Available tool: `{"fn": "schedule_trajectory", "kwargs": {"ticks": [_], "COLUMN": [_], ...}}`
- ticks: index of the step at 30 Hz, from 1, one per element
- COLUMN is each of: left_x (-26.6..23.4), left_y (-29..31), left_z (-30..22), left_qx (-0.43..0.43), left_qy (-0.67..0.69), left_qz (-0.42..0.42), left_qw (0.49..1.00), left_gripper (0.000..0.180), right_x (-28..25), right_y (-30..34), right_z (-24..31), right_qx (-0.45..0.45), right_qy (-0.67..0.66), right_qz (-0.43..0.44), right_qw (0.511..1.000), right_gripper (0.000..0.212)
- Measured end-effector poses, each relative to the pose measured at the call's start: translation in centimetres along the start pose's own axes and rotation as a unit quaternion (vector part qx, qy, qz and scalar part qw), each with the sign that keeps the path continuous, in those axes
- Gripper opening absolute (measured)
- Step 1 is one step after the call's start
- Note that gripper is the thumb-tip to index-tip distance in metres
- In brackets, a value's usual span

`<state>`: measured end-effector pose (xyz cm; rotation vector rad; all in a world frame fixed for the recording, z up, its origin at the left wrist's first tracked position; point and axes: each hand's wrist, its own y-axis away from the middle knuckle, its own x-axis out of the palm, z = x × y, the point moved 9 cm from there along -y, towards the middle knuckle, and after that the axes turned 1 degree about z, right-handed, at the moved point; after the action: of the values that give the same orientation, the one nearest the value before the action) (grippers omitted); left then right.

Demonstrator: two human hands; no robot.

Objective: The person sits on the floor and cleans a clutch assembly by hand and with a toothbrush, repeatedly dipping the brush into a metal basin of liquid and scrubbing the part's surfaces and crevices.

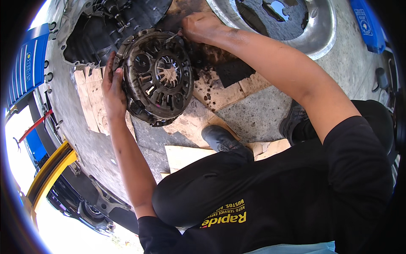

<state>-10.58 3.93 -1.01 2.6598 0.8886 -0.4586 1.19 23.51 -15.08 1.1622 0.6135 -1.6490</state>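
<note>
A greasy round clutch pressure plate [146, 91] stands tilted in front of me, its slotted spring fingers around a central hole facing me. My left hand [113, 91] grips its left rim, thumb on the near side and fingers reaching behind the edge. At the plate's upper right edge is my right hand [201, 28], its fingers closed in a pinch. A small thin shape shows at those fingertips against the rim, but I cannot make out what it is.
Oil-stained cardboard [220, 95] lies under the plate. An open gearbox housing [78, 48] is beyond it at the left, a metal basin [323, 31] with dark liquid at the far right. A blue container [367, 25] stands farther right; my shoe [218, 137] is near.
</note>
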Motion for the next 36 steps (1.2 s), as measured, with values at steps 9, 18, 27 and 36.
{"fn": "schedule_trajectory", "kwargs": {"ticks": [9,18,27,36], "left_x": [0.1,0.0,-0.1,0.1], "left_y": [0.2,0.5,0.7,0.0], "left_z": [-0.4,-0.1,0.0,0.3], "left_qx": [0.01,0.008,0.008,0.001], "left_qy": [-0.025,-0.007,-0.026,0.047], "left_qz": [0.0,-0.008,-0.01,-0.003], "left_qw": [1.0,1.0,1.0,0.999], "left_gripper": [0.056,0.055,0.054,0.055], "right_x": [2.2,-6.5,-7.3,2.8], "right_y": [1.8,3.3,-0.7,-4.5], "right_z": [-1.7,3.3,4.8,0.2], "right_qx": [0.149,-0.128,-0.087,-0.075], "right_qy": [-0.219,0.047,0.076,-0.007], "right_qz": [0.317,-0.344,-0.095,0.353], "right_qw": [0.911,0.929,0.989,0.932], "right_gripper": [0.051,0.011,0.018,0.038]}}
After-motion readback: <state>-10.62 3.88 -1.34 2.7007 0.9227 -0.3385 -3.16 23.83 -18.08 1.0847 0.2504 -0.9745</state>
